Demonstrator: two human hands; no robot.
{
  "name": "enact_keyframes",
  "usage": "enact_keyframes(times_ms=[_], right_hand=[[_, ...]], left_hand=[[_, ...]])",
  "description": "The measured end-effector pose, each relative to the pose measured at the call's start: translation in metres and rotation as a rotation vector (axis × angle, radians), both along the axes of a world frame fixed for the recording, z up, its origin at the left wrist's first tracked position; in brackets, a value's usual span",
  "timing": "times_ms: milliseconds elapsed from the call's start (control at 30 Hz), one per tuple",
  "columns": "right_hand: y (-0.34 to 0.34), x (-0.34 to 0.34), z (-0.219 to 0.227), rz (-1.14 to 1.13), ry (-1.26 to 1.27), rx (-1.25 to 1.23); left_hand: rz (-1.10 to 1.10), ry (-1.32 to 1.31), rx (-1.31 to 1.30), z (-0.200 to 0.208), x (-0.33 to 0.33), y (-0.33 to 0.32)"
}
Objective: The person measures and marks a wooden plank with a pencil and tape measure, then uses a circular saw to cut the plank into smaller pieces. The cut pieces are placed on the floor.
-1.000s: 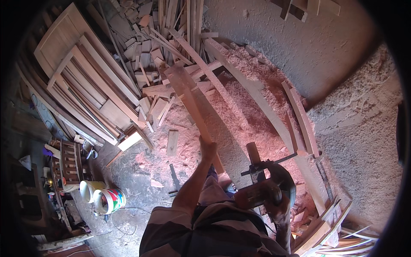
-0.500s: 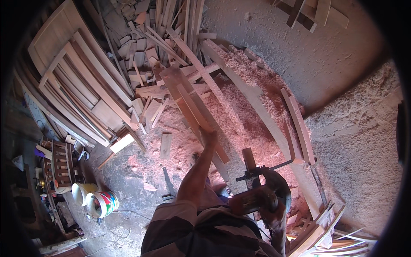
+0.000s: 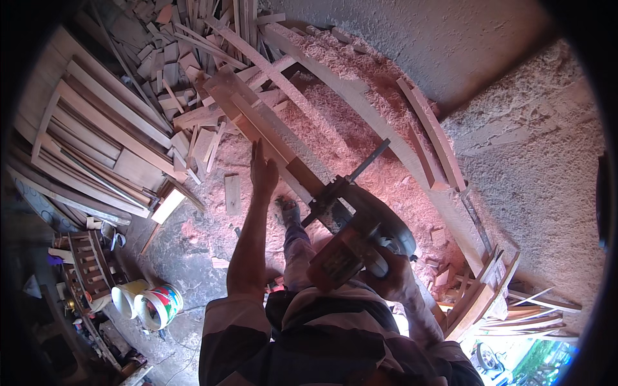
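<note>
My right hand (image 3: 394,278) is wrapped round the handle of a circular saw (image 3: 367,231) with a dark rounded housing and a long metal guide bar. The saw's base sits at the near end of a narrow reddish-brown wooden piece (image 3: 305,176). That piece lies lengthwise on a wider plank (image 3: 226,85), which slants away to the upper left. My left hand (image 3: 262,175) is beside the plank's left side, fingers stretched out and holding nothing; whether the fingertips touch the wood I cannot tell. The saw's blade is hidden.
Wood offcuts (image 3: 170,55) are heaped at the far left, near leaning door panels and frames (image 3: 96,138). Pinkish shavings (image 3: 351,119) cover the floor around long beams (image 3: 380,125). Two buckets (image 3: 161,307) stand at lower left, and curved wood strips (image 3: 479,302) lie at lower right.
The saw has moved left and forward, from beside the wood to its near end. My left hand has let go of the wood and straightened its fingers. The view has shifted.
</note>
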State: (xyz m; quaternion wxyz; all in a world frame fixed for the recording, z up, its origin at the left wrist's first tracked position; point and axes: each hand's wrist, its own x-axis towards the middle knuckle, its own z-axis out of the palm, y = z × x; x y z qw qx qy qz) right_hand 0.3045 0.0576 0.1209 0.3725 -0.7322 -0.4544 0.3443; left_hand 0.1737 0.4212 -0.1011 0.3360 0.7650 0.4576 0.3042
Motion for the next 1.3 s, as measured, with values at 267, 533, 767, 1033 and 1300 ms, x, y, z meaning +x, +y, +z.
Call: enact_keyframes(times_ms=[267, 533, 767, 1033, 1300], right_hand=[[0.022, -0.023, -0.030, -0.021, 0.027, -0.115], [0.032, -0.029, -0.039, -0.013, -0.004, -0.162], [0.046, -0.037, -0.036, -0.003, 0.085, -0.156], [0.047, -0.030, -0.041, 0.037, 0.129, -0.206], [0.049, -0.030, -0.044, 0.036, 0.107, -0.236]], left_hand=[[-0.735, 0.852, 0.510, 0.061, -0.018, -0.002], [-0.832, 0.627, 0.761, -0.009, 0.012, 0.038], [-0.925, 0.556, 0.753, 0.004, 0.011, 0.044], [-0.911, 0.514, 0.713, -0.003, 0.009, 0.047], [-0.960, 0.563, 0.616, -0.008, 0.006, 0.054]])
